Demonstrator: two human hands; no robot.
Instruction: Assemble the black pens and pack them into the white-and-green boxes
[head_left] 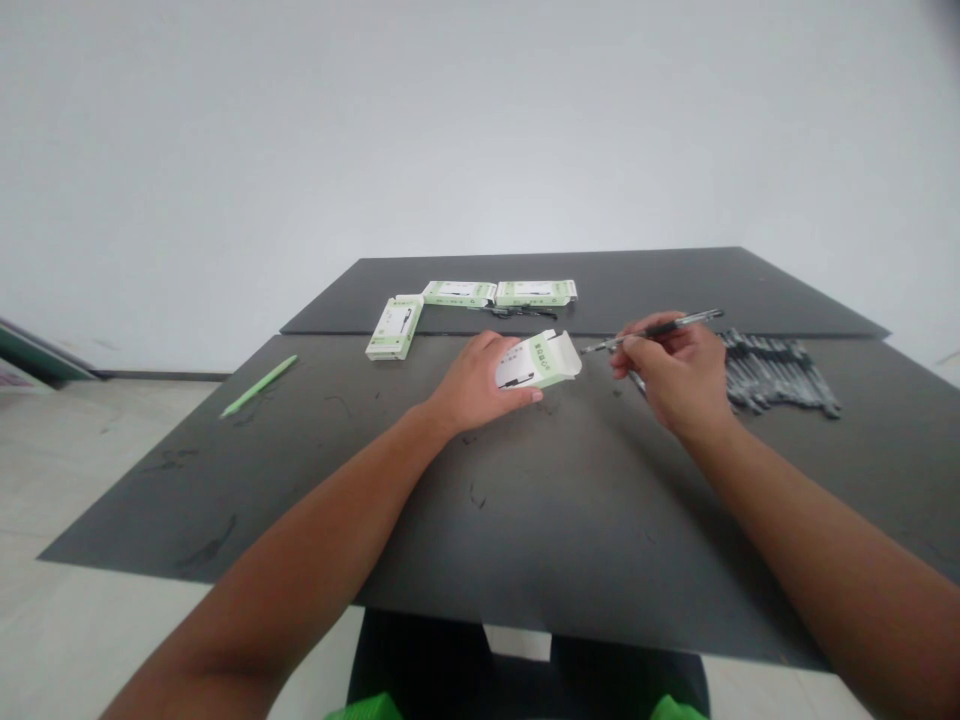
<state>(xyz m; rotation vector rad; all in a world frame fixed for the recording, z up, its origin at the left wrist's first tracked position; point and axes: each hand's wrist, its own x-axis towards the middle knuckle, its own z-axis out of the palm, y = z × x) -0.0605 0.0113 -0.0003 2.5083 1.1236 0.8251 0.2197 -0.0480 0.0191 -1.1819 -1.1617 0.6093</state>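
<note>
My left hand [480, 382] grips a small green and white pen box [538, 361] just above the dark table [525, 500], with the box's end flap open toward the right. My right hand [675, 375] pinches a black pen [660, 329], its tip pointing left at the box's open end. A short gap separates the tip from the flap. One more pen seems to lie under the right palm.
A pile of several black pens [772, 372] lies just right of my right hand. Three more green and white boxes [395, 328] [459, 293] [535, 292] sit at the back, with loose pens [517, 312] near them. A green pen [259, 386] lies at the left.
</note>
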